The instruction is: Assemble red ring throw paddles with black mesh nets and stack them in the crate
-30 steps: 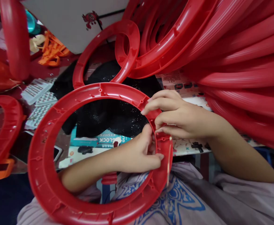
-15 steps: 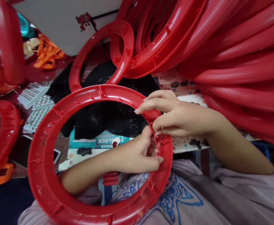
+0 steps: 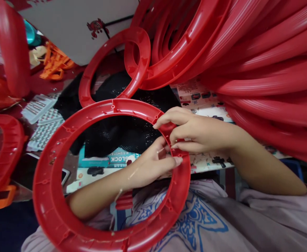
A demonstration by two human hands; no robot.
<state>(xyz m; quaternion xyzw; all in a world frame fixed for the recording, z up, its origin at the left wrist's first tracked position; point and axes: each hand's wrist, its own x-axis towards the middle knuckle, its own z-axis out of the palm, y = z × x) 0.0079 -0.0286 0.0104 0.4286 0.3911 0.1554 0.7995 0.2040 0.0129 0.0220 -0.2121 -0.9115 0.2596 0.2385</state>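
A large red plastic ring (image 3: 44,182), its ribbed hollow side facing up, is held tilted in front of my body. My left hand (image 3: 150,164) reaches across its opening and is closed on the right part of the ring, thumb on the upper face. Over that same part bends my right hand (image 3: 195,131), fingers curled and pressed together near the inner rim. Whatever lies between those fingertips is too small or hidden to make out. Small shiny bits sit in the ring's left channel. Several pale blurred streaks cross the ring and my left forearm.
Red rings (image 3: 92,59) lean behind the held one, beside a big stack of red tubes (image 3: 269,70) at right. Black mesh cloth (image 3: 121,134) covers printed boxes (image 3: 98,161). Left are clear trays of metal pieces (image 3: 44,129), another red ring (image 3: 13,140) and orange plastic parts (image 3: 55,63).
The right edge of the ring has shifted slightly left. My left hand has risen a little along it, closer to my right fingers. Pale streaks now show across the ring's opening.
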